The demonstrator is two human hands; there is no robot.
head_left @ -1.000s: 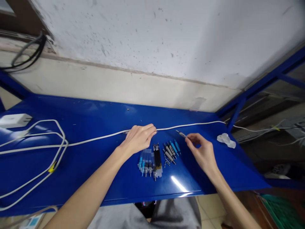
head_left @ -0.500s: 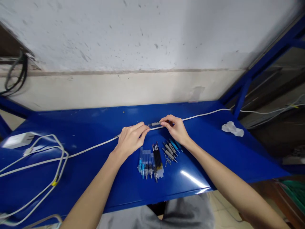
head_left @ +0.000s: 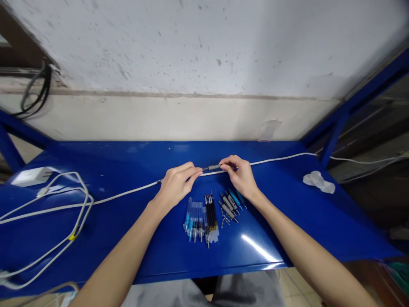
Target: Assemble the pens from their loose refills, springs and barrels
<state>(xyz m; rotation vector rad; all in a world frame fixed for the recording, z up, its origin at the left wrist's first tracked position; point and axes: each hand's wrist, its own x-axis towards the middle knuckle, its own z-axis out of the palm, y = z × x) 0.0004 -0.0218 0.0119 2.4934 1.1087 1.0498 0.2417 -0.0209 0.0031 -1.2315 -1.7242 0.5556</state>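
My left hand [head_left: 177, 183] and my right hand [head_left: 239, 174] face each other above the table, both closed in a pinch. Between them a grey pen grip section [head_left: 214, 166] lies level. My right fingertips hold its right end, while my left fingertips pinch the thin dark piece at its left end. Below my hands lie clear pen barrels [head_left: 195, 215] with blue or dark ends, and black ink refills [head_left: 211, 213] beside them. Right of those are grey and blue grip sections [head_left: 229, 204] and several small metal tips [head_left: 225, 218].
A white cable [head_left: 128, 194] crosses the blue table [head_left: 275, 204] behind my hands. At left sit a white charger [head_left: 31, 176] and a looped cable [head_left: 86, 200]. Crumpled white material [head_left: 318, 182] lies at right. Behind rises a wall [head_left: 191, 117]; blue frame posts [head_left: 334, 138] flank the table.
The camera view has shifted slightly. Both hands stay at nearly the same place over the table, still holding the grey grip section between them.
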